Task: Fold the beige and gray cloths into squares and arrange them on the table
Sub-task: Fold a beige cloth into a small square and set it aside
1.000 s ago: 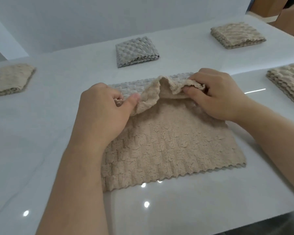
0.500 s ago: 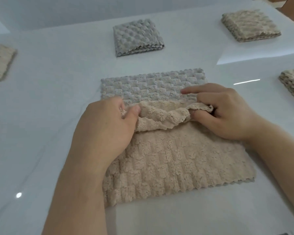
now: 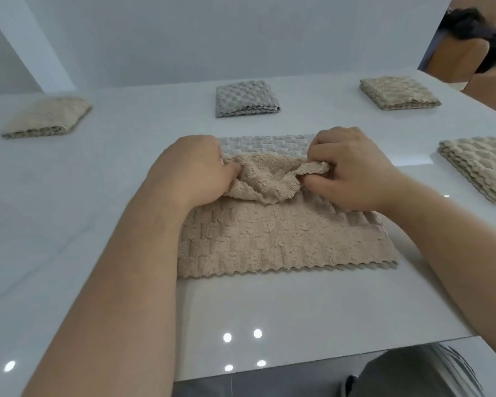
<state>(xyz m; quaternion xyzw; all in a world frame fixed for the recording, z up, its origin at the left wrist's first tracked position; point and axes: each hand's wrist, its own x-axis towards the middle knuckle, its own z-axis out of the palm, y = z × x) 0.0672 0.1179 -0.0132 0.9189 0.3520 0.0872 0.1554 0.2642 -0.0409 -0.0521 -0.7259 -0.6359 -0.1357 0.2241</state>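
Two bare hands work at the middle of the white table (image 3: 83, 213). The left hand (image 3: 195, 170) and the right hand (image 3: 352, 167) each pinch the far edge of the beige cloth (image 3: 269, 242), with fingers and thumb curled round bunched fabric. That edge is raised off the surface and turned back toward the person, and it sags in a loose fold between the two grips. The rest of the beige cloth lies flat, its zigzag hem facing the table's near edge. Under it lies the gray cloth (image 3: 265, 144), seen only as a textured strip beyond the raised edge, between the two hands. Along the far side of the table sit three folded squares, well apart from one another: a left beige square (image 3: 46, 117), a gray square (image 3: 245, 100) in the middle and a right beige square (image 3: 398, 93). A fourth folded beige piece (image 3: 481, 164) lies at the right side, partly cut off by the frame. Bright light spots (image 3: 242, 335) reflect in the glossy tabletop near its front edge.
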